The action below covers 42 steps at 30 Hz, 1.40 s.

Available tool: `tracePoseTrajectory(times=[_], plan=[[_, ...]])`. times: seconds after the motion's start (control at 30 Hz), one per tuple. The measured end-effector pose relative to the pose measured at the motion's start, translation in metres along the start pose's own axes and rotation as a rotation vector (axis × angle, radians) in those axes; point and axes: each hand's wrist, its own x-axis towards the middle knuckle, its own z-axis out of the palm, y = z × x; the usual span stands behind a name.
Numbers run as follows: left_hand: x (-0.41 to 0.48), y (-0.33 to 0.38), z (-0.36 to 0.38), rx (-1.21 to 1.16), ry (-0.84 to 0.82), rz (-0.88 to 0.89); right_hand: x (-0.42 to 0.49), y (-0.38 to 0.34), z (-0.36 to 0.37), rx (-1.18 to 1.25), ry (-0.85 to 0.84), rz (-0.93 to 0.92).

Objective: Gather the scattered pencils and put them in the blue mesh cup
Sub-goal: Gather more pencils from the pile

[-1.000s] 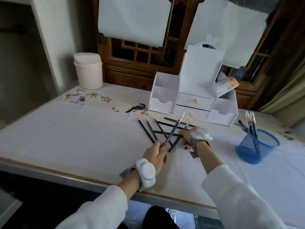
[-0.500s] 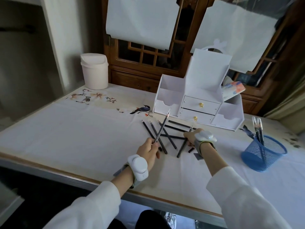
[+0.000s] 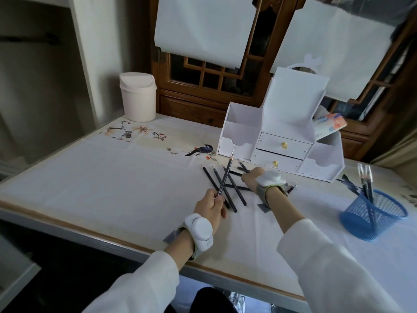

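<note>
Blue mesh cup [image 3: 374,214] wire; tablecloth [image 3: 112,184] matt cloth.

Both arms reach forward in loose white sleeves, each wrist wearing a white, rounded strapped-on device. The left hand [image 3: 211,205] is closed with its fingers curled and thumb pinched in, knuckles turned up and to the right. The right hand [image 3: 253,178] reaches farther out, palm down, fingers bent at the tips; its grip cannot be made out.
</note>
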Motion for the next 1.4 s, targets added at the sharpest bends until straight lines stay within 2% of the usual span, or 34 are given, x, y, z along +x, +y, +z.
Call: tracePoseTrajectory(times=[0.33,0.6,0.77,0.9,1.07,1.23,1.3,1.4], plan=[[-0.002,0.005,-0.003,-0.087,-0.021,-0.032,-0.003,-0.028,0.014,-0.248,-0.054,-0.061],[-0.003,0.005,-0.004,-0.113,-0.048,-0.022,-0.012,-0.017,0.001,-0.130,0.042,-0.079],[-0.007,0.006,-0.002,-0.106,-0.055,-0.028,-0.022,-0.005,-0.007,0.250,-0.013,-0.174],[-0.006,0.008,-0.003,-0.194,-0.076,-0.055,-0.034,0.000,-0.010,0.497,-0.094,-0.238],[-0.013,0.018,0.016,-0.088,-0.094,-0.019,-0.057,0.011,-0.017,0.862,-0.180,-0.241],[-0.013,0.035,0.044,0.066,-0.175,0.115,-0.070,0.030,-0.021,0.930,-0.135,-0.274],[-0.013,0.042,0.054,0.021,-0.195,0.159,-0.071,0.037,-0.024,1.089,-0.147,-0.236],[-0.012,0.051,0.068,-0.130,-0.252,0.108,-0.073,0.050,-0.031,1.213,-0.133,-0.201]])
